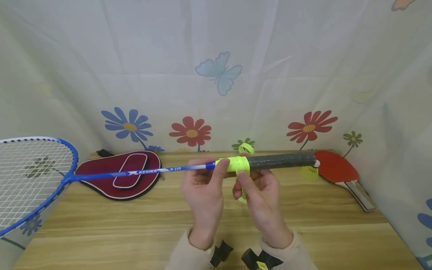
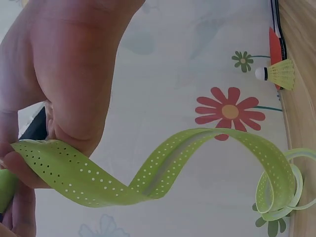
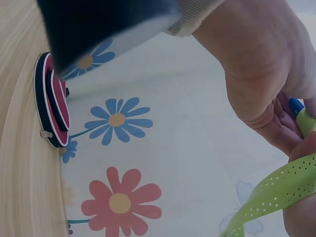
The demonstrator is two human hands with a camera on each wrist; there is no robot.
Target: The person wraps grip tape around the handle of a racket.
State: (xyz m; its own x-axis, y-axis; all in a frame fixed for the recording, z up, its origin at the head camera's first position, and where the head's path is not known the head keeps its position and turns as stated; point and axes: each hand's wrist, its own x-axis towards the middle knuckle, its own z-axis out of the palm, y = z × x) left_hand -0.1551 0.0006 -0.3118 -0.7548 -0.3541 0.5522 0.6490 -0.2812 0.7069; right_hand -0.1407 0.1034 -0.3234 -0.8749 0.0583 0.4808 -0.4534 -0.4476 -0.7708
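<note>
A blue and white badminton racket (image 1: 111,174) lies level across the head view, its strung head at the left. Near the blue cone, my left hand (image 1: 206,193) holds the handle, thumb on a wrapped section of neon yellow-green grip tape (image 1: 239,164). My right hand (image 1: 266,200) pinches the tape just beside that section, thumb in front. Further right, the dark grey handle (image 1: 283,160) is bare. The perforated tape's loose length (image 2: 163,173) twists and curls away in the left wrist view. Some fingers are hidden behind the handle.
On the wooden table (image 1: 135,225) lie a dark red paddle case (image 1: 98,170) at the left and a red table tennis paddle (image 1: 339,167) at the right. A yellow shuttlecock (image 1: 309,173) is beside the paddle. Behind hangs a flower-printed curtain (image 1: 152,75).
</note>
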